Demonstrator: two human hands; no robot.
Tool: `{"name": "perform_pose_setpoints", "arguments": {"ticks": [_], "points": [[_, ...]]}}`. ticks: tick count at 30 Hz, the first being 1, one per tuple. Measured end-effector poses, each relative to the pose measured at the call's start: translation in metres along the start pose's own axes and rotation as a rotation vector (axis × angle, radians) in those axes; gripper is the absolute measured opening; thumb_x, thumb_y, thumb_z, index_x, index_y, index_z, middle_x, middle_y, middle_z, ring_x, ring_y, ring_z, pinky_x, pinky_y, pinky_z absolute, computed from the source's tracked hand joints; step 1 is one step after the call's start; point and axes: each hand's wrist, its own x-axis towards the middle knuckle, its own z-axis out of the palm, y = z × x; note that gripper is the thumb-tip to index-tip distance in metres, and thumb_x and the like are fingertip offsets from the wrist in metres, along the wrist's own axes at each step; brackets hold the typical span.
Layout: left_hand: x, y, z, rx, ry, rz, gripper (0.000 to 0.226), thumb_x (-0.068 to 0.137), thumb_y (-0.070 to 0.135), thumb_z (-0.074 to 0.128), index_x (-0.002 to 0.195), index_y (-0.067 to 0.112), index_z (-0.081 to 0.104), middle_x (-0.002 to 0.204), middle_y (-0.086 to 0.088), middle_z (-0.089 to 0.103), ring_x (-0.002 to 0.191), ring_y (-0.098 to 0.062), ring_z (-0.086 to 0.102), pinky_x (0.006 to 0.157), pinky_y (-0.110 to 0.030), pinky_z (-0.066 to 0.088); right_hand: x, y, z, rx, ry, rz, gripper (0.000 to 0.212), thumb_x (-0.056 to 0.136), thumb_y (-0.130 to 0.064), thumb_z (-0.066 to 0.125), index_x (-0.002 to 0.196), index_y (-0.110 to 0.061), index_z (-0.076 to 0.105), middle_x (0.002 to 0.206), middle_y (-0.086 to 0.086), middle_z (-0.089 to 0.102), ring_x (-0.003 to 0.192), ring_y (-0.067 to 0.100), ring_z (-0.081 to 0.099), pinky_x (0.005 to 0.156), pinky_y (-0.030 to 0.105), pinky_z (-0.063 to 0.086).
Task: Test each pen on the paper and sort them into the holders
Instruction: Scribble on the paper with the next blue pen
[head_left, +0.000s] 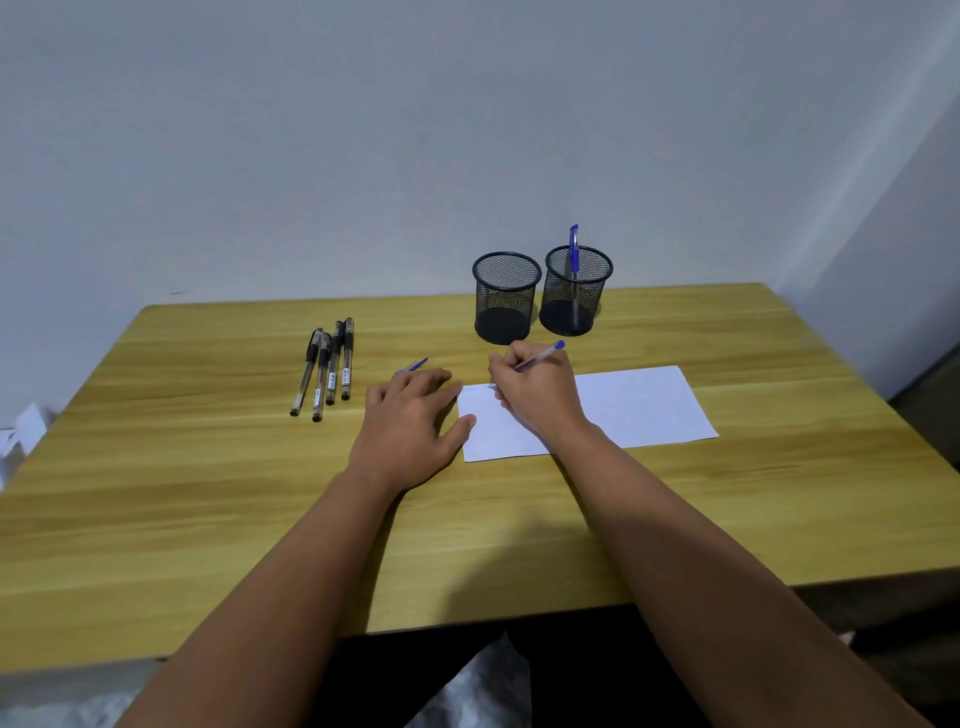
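My right hand (535, 389) grips a blue pen (543, 355), its tip down on the top left corner of a white sheet of paper (639, 405). My left hand (410, 415) lies flat with straight fingers, pressing the paper's left edge. A blue pen cap (415, 365) pokes out from behind its fingers. Several black pens (327, 369) lie side by side to the left. Two black mesh holders stand at the back: the left holder (505, 296) has nothing in it, the right holder (575, 288) has one blue pen (573, 249) upright.
The wooden table (208, 493) reaches a grey wall behind the holders. White crumpled paper (21, 431) sits off the table's left edge. The table's near edge runs just above my lap.
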Motion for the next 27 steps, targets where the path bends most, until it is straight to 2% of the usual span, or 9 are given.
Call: {"name": "perform_pose_setpoints", "arguments": {"ticks": [4,15,20,24,27], "points": [[-0.0001,0.0010,-0.0007,-0.001,-0.007,-0.001,0.050,0.092,0.059,0.049,0.134,0.034,0.062,0.141,0.012,0.054,0.133,-0.017,0.041,0.103,-0.044,0.030,0.0006,-0.0005,-0.0005,0.009,0.032,0.000,0.039,0.099,-0.023,0.071,0.072,0.001,0.059,0.066,0.024,0.067,0.066,0.044,0.070,0.059,0.045,0.060],[0.0008,0.0012,-0.0009,0.006,-0.009,-0.006,0.051,0.092,0.060,0.047,0.134,0.035,0.061,0.142,0.013,0.053,0.135,-0.016,0.040,0.104,-0.044,0.029,0.0008,0.0016,0.0009,-0.069,0.042,-0.021,0.037,0.097,-0.024,0.068,0.069,-0.004,0.057,0.061,0.016,0.065,0.060,0.038,0.070,0.057,0.053,0.060],[-0.0009,0.0026,0.0004,-0.008,-0.001,-0.002,0.051,0.092,0.060,0.048,0.133,0.034,0.062,0.141,0.013,0.054,0.134,-0.015,0.041,0.104,-0.043,0.028,0.0008,0.0019,-0.0015,-0.046,0.049,-0.010,0.037,0.097,-0.022,0.067,0.071,0.001,0.053,0.064,0.025,0.062,0.062,0.046,0.067,0.053,0.054,0.057],[0.0003,0.0046,0.0022,-0.010,-0.015,0.002,0.053,0.092,0.061,0.047,0.135,0.034,0.061,0.142,0.012,0.054,0.134,-0.015,0.041,0.105,-0.043,0.029,0.0016,0.0030,-0.0040,-0.052,0.075,-0.017,0.038,0.092,-0.022,0.066,0.065,-0.005,0.046,0.065,0.029,0.053,0.064,0.051,0.062,0.052,0.052,0.053],[0.0004,0.0040,0.0003,-0.009,-0.014,0.005,0.054,0.092,0.061,0.046,0.135,0.033,0.061,0.142,0.012,0.054,0.134,-0.016,0.041,0.105,-0.045,0.030,0.0026,0.0013,-0.0032,-0.057,0.070,-0.018,0.040,0.095,-0.026,0.065,0.066,-0.007,0.047,0.068,0.030,0.055,0.066,0.052,0.062,0.053,0.052,0.053]]}}
